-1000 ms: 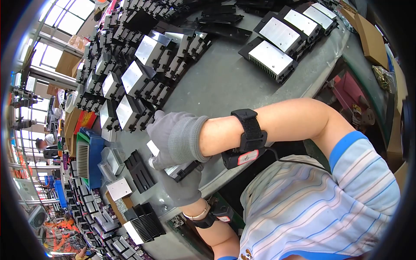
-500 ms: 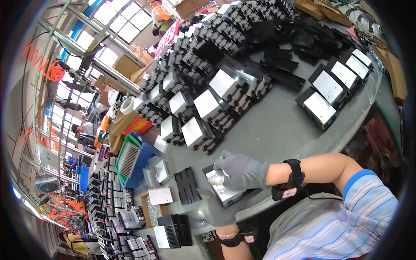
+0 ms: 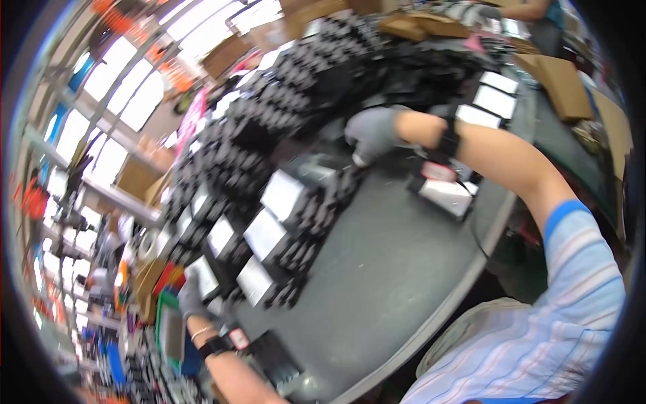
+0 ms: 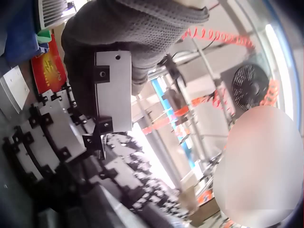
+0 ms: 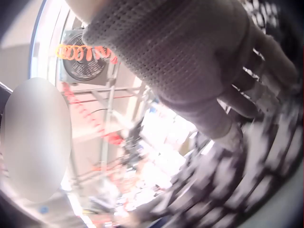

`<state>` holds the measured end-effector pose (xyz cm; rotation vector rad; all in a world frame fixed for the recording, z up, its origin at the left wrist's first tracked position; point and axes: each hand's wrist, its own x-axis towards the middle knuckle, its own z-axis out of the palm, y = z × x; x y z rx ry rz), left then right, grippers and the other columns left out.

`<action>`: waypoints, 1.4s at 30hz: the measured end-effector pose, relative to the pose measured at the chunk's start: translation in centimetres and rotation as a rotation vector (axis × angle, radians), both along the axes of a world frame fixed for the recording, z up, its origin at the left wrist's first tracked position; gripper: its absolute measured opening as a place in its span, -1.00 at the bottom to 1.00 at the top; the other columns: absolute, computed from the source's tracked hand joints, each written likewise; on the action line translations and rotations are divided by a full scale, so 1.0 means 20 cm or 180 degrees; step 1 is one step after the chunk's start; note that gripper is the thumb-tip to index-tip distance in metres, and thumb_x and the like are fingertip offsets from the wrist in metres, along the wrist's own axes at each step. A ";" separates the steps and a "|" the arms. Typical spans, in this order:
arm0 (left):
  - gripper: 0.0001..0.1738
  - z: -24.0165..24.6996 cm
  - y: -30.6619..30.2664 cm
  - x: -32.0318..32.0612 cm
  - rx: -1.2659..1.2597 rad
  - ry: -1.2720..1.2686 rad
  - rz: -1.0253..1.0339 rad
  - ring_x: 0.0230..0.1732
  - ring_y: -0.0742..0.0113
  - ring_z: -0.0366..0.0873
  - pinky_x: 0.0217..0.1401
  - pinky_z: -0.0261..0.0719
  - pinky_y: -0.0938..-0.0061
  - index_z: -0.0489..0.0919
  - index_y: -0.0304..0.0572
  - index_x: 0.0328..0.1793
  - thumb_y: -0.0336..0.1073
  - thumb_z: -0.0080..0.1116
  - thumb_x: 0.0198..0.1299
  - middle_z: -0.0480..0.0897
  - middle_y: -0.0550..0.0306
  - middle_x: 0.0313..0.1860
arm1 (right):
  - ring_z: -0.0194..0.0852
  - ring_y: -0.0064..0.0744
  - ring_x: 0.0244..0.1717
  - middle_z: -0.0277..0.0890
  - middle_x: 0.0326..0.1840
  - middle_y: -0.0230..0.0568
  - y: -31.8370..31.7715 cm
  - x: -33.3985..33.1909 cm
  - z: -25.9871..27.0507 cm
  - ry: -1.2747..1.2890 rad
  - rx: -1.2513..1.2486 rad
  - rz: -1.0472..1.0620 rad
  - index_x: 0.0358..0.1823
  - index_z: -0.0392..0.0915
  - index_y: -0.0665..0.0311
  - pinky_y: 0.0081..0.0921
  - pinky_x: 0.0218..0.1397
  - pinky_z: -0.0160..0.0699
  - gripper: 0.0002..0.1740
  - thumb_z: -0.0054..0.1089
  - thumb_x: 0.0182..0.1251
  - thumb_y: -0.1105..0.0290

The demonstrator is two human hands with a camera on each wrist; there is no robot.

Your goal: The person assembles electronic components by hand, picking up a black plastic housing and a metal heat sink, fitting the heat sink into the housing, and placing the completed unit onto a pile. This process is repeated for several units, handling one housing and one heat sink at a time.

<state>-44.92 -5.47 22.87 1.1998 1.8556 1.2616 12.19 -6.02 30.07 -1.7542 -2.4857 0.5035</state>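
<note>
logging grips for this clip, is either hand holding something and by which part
The left hand grips a silver plate with black brackets by one end. Whether the right hand holds anything is too blurred to tell.

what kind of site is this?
Probably a factory assembly floor: rows of metal-faced units with black brackets cover a grey workbench, cardboard cartons stand alongside, and the gloved left hand grips one bracketed metal plate.
</note>
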 end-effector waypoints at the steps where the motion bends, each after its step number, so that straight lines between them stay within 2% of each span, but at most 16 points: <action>1: -0.49 0.03 0.01 0.07 -0.0316 0.0908 0.0088 -0.44 0.33 0.47 -0.32 0.44 0.39 0.56 -0.24 -0.30 0.14 0.15 0.13 0.54 0.18 -0.39 | 0.58 -0.07 -0.22 0.59 -0.28 0.02 0.08 0.09 0.00 0.0030 -0.0536 -0.0616 -0.20 0.59 0.43 -0.22 -0.16 0.52 -0.51 0.30 -0.08 0.17; 2: -0.51 0.09 0.01 0.12 -0.0555 0.1830 0.0218 -0.44 0.36 0.46 -0.32 0.43 0.43 0.58 -0.20 -0.33 0.14 0.15 0.13 0.53 0.22 -0.41 | 0.57 -0.11 -0.10 0.60 -0.17 -0.01 0.07 0.12 0.07 -0.0624 -0.0689 -0.0650 -0.12 0.58 0.42 -0.23 -0.08 0.50 -0.46 0.29 -0.05 0.11; 9: -0.49 -0.02 0.02 0.13 -0.0341 -0.0882 -0.0103 -0.37 0.28 0.54 -0.42 0.57 0.38 0.50 -0.24 0.00 0.10 0.02 0.24 0.53 0.11 -0.24 | 0.57 -0.04 -0.08 0.60 -0.13 -0.03 0.05 0.05 -0.23 -0.1515 -0.0620 -0.0310 -0.09 0.63 0.24 -0.19 -0.02 0.52 -0.42 0.28 -0.05 -0.05; 10: -0.41 0.07 -0.04 0.22 -0.0511 -0.0734 0.0174 -0.19 0.25 0.55 -0.21 0.59 0.40 0.42 -0.31 0.17 0.07 -0.01 0.27 0.53 0.06 -0.15 | 0.60 -0.04 -0.15 0.62 -0.21 -0.03 0.16 0.09 -0.41 -0.1790 -0.0220 0.0228 -0.20 0.67 0.23 -0.18 -0.13 0.57 -0.58 0.25 -0.04 0.10; 11: -0.41 -0.01 -0.04 0.08 0.0167 0.1763 -0.0936 -0.04 0.25 0.49 0.04 0.49 0.45 0.35 -0.35 0.26 0.02 -0.06 0.32 0.53 0.00 -0.04 | 0.62 -0.05 -0.18 0.63 -0.23 -0.04 0.22 0.09 -0.48 -0.1745 0.0192 0.0012 -0.24 0.68 0.23 -0.20 -0.17 0.58 -0.64 0.22 -0.03 0.18; 12: -0.43 -0.16 0.07 -0.23 -0.0039 0.1699 -0.0676 0.08 0.24 0.43 0.19 0.34 0.46 0.35 -0.37 0.27 -0.02 -0.11 0.36 0.52 -0.06 0.06 | 0.63 -0.07 -0.21 0.63 -0.26 -0.05 0.27 0.07 -0.52 -0.1668 0.0597 -0.0236 -0.27 0.68 0.23 -0.21 -0.21 0.59 -0.69 0.18 -0.03 0.25; 14: -0.44 0.04 -0.24 0.17 0.0837 0.0443 0.0405 0.07 0.22 0.44 0.19 0.34 0.43 0.35 -0.39 0.27 -0.05 -0.07 0.35 0.51 -0.07 0.10 | 0.64 -0.07 -0.27 0.63 -0.30 -0.04 0.22 0.08 -0.30 -0.1674 0.0847 -0.0027 -0.32 0.69 0.23 -0.22 -0.26 0.61 -0.75 0.12 -0.01 0.34; 17: -0.44 0.05 -0.77 0.39 0.0467 0.2247 0.0416 0.08 0.17 0.45 0.24 0.30 0.41 0.34 -0.37 0.29 -0.14 0.07 0.28 0.51 -0.04 0.12 | 0.64 -0.07 -0.34 0.61 -0.39 -0.01 -0.13 -0.02 0.14 -0.1573 0.1325 -0.0879 -0.43 0.65 0.26 -0.22 -0.32 0.61 -0.81 0.12 -0.12 0.42; 18: -0.28 -0.05 -0.88 0.33 0.0139 0.0764 0.0333 0.11 0.10 0.42 0.26 0.29 0.34 0.30 -0.35 0.32 -0.04 0.21 0.15 0.51 -0.10 0.12 | 0.62 -0.06 -0.32 0.58 -0.44 -0.01 -0.19 -0.04 0.20 -0.1438 0.1707 -0.0916 -0.44 0.64 0.25 -0.23 -0.30 0.60 -0.81 0.15 -0.14 0.40; 20: 0.14 -0.16 -1.17 0.50 -0.1109 0.2586 0.0209 0.20 -0.16 0.37 0.30 0.26 0.12 0.14 -0.31 0.42 0.31 0.28 -0.16 0.41 -0.36 0.18 | 0.59 -0.07 -0.32 0.55 -0.47 -0.03 -0.18 0.02 0.12 -0.0392 0.2726 -0.0303 -0.44 0.64 0.24 -0.23 -0.27 0.58 -0.81 0.16 -0.16 0.39; 24: 0.17 -0.21 -1.30 0.69 -0.2010 0.3020 0.0334 0.27 -0.29 0.23 0.35 0.20 0.15 0.05 -0.22 0.48 0.21 0.33 -0.20 0.29 -0.34 0.29 | 0.61 -0.12 -0.31 0.58 -0.42 -0.13 -0.55 -0.31 0.24 -0.2030 0.0303 0.0463 -0.40 0.66 0.21 -0.27 -0.25 0.57 -0.82 0.12 -0.04 0.40; 28: -0.04 -0.19 -1.37 0.69 -0.1541 0.2842 0.0323 0.14 -0.26 0.35 0.12 0.37 0.01 0.11 -0.12 0.46 0.06 0.24 -0.04 0.39 -0.29 0.20 | 0.62 -0.21 -0.29 0.61 -0.41 -0.19 -0.64 -0.55 -0.03 -0.2212 0.0450 0.1315 -0.37 0.67 0.14 -0.32 -0.26 0.54 -0.80 0.18 0.03 0.24; 31: -0.37 -0.18 -1.46 0.64 -0.0506 0.2256 0.0606 -0.27 -0.03 0.63 -0.17 0.51 0.13 0.30 -0.25 0.33 -0.17 0.12 0.14 0.63 -0.24 -0.23 | 0.61 -0.17 -0.31 0.59 -0.42 -0.22 -0.74 -0.76 0.08 -0.1798 0.0042 0.2247 -0.37 0.65 0.19 -0.23 -0.26 0.52 -0.62 0.26 -0.03 0.02; 34: -0.38 -0.09 -1.59 0.74 -0.0297 0.0498 0.0892 -0.08 -0.04 0.58 -0.04 0.48 0.18 0.29 -0.27 0.34 -0.17 0.11 0.17 0.59 -0.27 -0.07 | 0.56 -0.07 -0.21 0.55 -0.33 -0.14 -0.64 -1.32 -0.10 0.0186 0.1025 0.3006 -0.08 0.52 0.22 -0.18 -0.15 0.54 -0.52 0.20 0.07 0.04; 37: -0.34 -0.29 -1.74 0.77 -0.0507 0.0488 0.0802 0.11 0.00 0.48 0.17 0.38 0.27 0.26 -0.35 0.35 -0.21 0.12 0.17 0.51 -0.25 0.09 | 0.56 -0.04 -0.08 0.58 -0.19 0.06 -0.51 -2.20 -0.18 0.0035 0.0171 0.2784 0.20 0.34 0.34 -0.24 -0.07 0.54 -0.22 0.28 -0.15 0.20; 42: -0.36 -0.20 -1.89 0.88 0.0017 -0.1455 0.0926 0.12 0.31 0.40 0.17 0.34 0.51 0.24 -0.47 0.35 -0.42 0.08 0.12 0.46 -0.04 0.14 | 0.42 -0.08 0.16 0.47 0.09 -0.01 -0.46 -2.46 -0.50 0.0742 0.0687 0.2503 0.08 0.45 0.33 -0.25 0.10 0.48 -0.18 0.49 -0.33 0.16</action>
